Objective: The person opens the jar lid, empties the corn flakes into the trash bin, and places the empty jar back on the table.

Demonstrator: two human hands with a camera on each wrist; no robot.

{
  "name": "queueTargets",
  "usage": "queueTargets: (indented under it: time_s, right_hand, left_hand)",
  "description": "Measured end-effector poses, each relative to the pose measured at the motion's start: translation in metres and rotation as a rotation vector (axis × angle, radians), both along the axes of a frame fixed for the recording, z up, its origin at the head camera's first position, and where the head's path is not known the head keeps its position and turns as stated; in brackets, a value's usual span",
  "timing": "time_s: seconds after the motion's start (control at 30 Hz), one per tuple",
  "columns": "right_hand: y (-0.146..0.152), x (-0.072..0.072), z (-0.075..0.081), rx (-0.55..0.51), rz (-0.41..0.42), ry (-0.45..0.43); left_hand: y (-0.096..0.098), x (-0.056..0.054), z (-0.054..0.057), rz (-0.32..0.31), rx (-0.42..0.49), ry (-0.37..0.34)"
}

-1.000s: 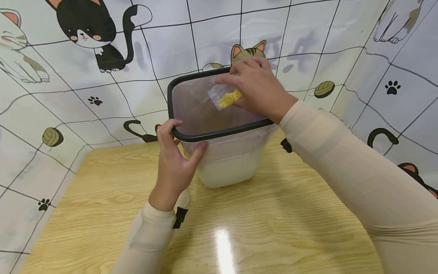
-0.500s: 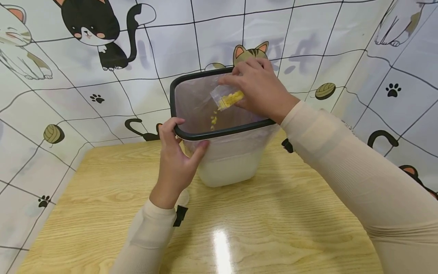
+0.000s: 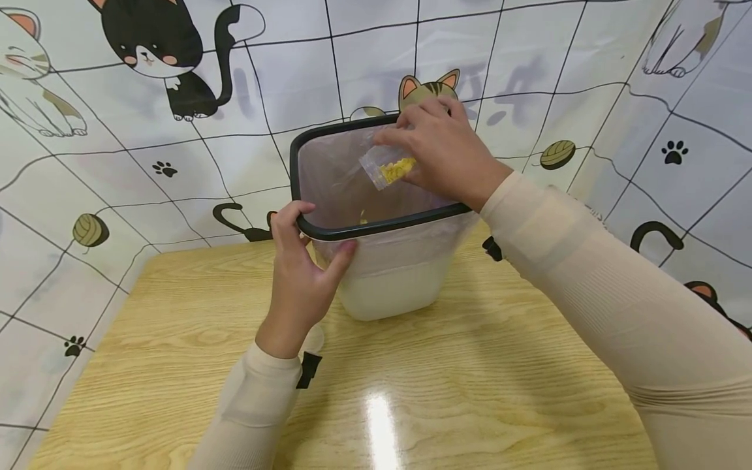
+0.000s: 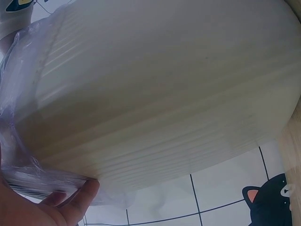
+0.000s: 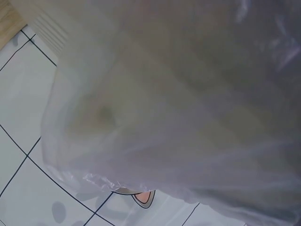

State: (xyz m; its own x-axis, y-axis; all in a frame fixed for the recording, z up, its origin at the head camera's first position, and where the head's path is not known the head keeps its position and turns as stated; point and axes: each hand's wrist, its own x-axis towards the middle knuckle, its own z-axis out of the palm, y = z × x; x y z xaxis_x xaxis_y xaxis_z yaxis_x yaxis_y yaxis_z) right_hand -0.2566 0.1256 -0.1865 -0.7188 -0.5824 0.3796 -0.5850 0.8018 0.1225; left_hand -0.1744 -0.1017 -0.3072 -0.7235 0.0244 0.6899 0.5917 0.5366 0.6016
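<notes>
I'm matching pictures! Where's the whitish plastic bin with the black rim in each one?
Head: black-rimmed whitish plastic bin, in the middle.
Left wrist: fills most of the picture.
Right wrist: blurry, top and right, behind see-through plastic liner.
All share: white wall with black grid lines.

Long, finely ribbed cream sleeves point(image 3: 578, 284)

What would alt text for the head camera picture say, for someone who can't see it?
A right hand holds a small clear bag of yellow bits over a lined, black-rimmed bin on a wood-grain table, while the left hand grips the bin's near-left rim. Cartoon cats decorate the grid-patterned wall behind.
</notes>
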Motion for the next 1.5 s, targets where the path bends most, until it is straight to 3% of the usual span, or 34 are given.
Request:
queueTargets:
  time_s: [0.43,1.5]
  right_hand:
    - [-0.0008,0.0002,-0.0005,-0.022,-0.018,0.013]
    - [-0.0012,0.0025,0.0003,0.035,-0.034,-0.006]
  left_hand:
    - [0.0003,0.0000,0.0007,-0.001,-0.002,0.001]
    - [0.0011,0.0014,0.0017,0.010,-0.010,-0.003]
